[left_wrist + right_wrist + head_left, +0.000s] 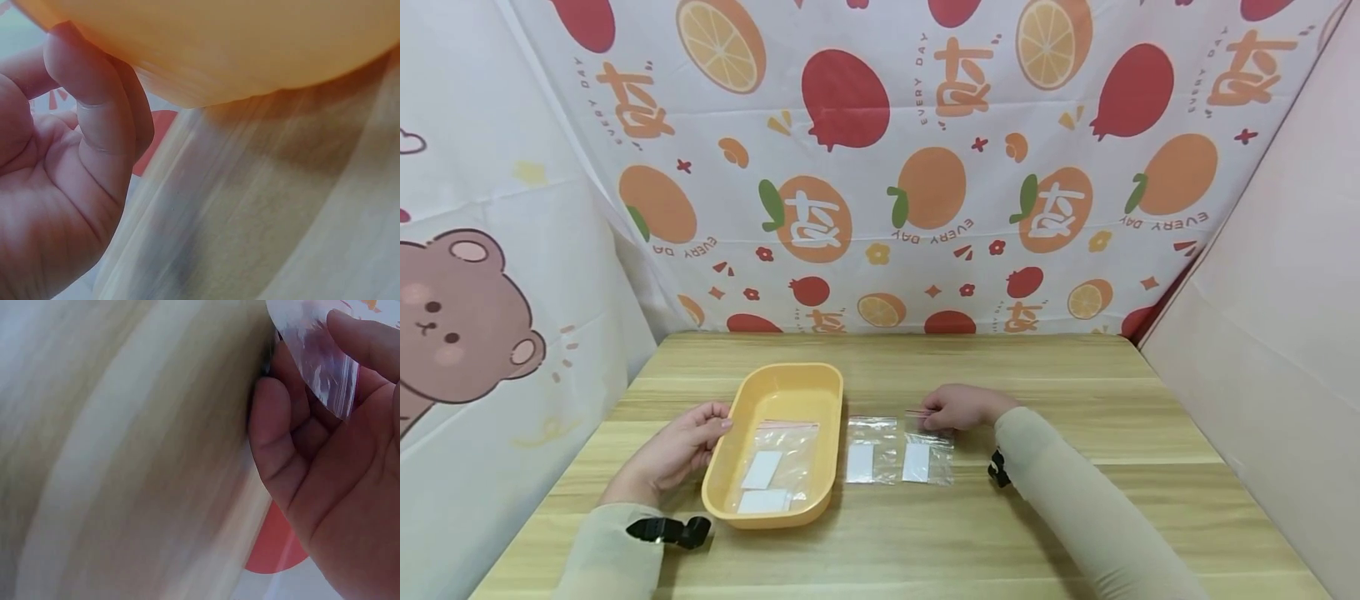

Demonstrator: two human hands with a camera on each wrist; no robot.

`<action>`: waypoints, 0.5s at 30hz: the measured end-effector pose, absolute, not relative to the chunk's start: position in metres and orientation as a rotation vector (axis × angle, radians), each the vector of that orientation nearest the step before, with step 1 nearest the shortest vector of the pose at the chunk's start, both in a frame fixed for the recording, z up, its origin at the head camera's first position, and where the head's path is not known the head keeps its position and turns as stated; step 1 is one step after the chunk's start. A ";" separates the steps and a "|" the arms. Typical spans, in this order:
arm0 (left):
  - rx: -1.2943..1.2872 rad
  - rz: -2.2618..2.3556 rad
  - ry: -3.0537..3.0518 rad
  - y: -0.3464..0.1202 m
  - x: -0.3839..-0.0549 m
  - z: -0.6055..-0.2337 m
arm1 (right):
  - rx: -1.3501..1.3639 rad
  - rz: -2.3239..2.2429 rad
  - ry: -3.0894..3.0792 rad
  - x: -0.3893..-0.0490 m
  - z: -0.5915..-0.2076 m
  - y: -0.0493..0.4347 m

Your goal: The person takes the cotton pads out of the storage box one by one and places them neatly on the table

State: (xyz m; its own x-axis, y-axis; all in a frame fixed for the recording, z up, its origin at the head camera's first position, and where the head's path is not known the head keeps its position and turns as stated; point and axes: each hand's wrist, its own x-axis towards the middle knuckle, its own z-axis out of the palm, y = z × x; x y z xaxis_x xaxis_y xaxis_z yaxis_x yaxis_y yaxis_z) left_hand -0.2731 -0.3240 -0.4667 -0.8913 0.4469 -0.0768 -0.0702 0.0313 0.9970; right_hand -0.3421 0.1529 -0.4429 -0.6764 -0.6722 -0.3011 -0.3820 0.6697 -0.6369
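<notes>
My left hand (681, 446) grips the left rim of a yellow plastic tray (837, 400), its fingers against the tray's outer wall (250, 56) in the left wrist view. Inside the tray lie clear zip bags (790, 446) with white rectangular pieces (762, 470) in them. Right of the tray, a zip bag with a white piece (861, 463) lies flat on the table. Beside it my right hand (962, 407) pinches the top of another zip bag (940, 463) holding a white piece. In the right wrist view that bag's clear plastic (319, 362) shows between thumb and fingers.
The wood-grain table (1000, 533) runs back to a fruit-print cloth (925, 275). A white cloth with a bear print (463, 317) hangs at the left, a plain pale one (1285, 292) at the right. Black straps (670, 531) sit on both wrists.
</notes>
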 end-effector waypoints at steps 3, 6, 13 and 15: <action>0.385 1.925 1.942 -0.325 -0.273 -0.467 | -0.810 -0.741 2.375 -0.342 -0.444 0.151; 0.359 1.921 1.955 -0.325 -0.273 -0.467 | -0.811 -0.761 2.390 -0.342 -0.445 0.149; 0.331 1.916 1.970 -0.322 -0.271 -0.467 | -0.808 -0.781 2.419 -0.345 -0.446 0.147; 0.334 1.918 1.967 -0.322 -0.271 -0.467 | -0.792 -0.800 2.422 -0.345 -0.446 0.147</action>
